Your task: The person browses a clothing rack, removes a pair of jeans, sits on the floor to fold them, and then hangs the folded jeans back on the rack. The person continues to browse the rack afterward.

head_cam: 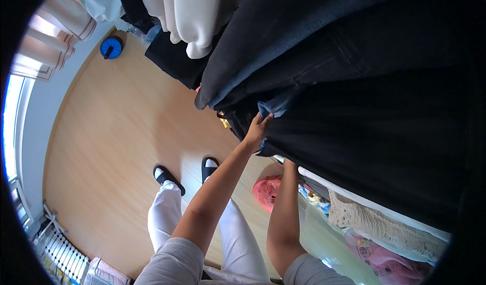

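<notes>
My left hand [259, 130] pinches the hem of a dark garment between thumb and fingers. A strip of lighter blue denim [276, 108] shows at that hem. Wide black cloth [360, 133] hangs from the right above both my arms. Just past my left hand droops dark denim [262, 53] with a visible seam. My right forearm [285, 201] reaches up under the black cloth, which hides my right hand, so what it touches cannot be seen.
White clothes [195, 15] hang at the top, beside a black garment [174, 57]. A blue ab wheel [111, 47] rests on the wooden floor [114, 133]. Below the black cloth are a red plastic bag [267, 192], beige textile [364, 212] and pink fabric [379, 254]. A drying rack [64, 252] stands lower left.
</notes>
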A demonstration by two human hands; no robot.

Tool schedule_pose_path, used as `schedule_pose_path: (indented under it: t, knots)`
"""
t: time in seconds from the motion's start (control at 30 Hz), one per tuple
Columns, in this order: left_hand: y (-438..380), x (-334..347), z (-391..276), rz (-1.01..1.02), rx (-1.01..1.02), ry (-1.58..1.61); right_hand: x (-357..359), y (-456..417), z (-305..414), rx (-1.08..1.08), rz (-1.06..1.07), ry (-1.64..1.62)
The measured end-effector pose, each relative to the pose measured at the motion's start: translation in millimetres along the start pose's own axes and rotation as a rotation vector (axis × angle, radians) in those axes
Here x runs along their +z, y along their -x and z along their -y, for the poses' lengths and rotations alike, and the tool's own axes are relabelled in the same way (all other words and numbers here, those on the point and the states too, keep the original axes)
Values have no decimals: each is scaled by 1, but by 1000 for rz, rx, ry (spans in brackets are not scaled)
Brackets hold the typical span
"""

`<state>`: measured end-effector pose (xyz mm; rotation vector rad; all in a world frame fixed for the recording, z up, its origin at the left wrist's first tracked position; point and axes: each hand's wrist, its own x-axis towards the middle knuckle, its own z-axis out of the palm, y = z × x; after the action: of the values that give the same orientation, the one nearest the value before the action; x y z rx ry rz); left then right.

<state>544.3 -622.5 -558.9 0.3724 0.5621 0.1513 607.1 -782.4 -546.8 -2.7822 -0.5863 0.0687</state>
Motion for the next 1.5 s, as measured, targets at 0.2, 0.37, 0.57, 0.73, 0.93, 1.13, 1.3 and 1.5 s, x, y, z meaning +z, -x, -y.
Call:
schedule_pose_path:
  t: [0.2, 0.37, 0.57, 0.73, 0.93, 1.13, 1.3, 1.5]
  knots:
    - [82, -9, -46, -188, 133, -82, -14, -4, 0, 103, 50, 143]
    - [207, -20, -107, -341, 107, -148, 3, -13, 7, 304, 251, 343]
    - [323, -17, -141, -323, 558, -1251, -5, 55, 132, 689, 984, -999]
    - [423, 72, -193, 91, 457, -1799, -165, 142, 282, 631, 1051, -1810]
    - [536, 129, -233, 291, 400, -1725, -238, 201, 307, 694, 955, -1867]
    - [605, 123, -273, 47, 458, -882, -350, 216, 396, 369, 1077, -1807]
    - [620, 138, -300, -273, 636, -612, -374, 240, 454, 149, 1067, -1901]
    - [599, 121, -327, -267, 664, -439, -359, 261, 466, -13, 869, -1640]
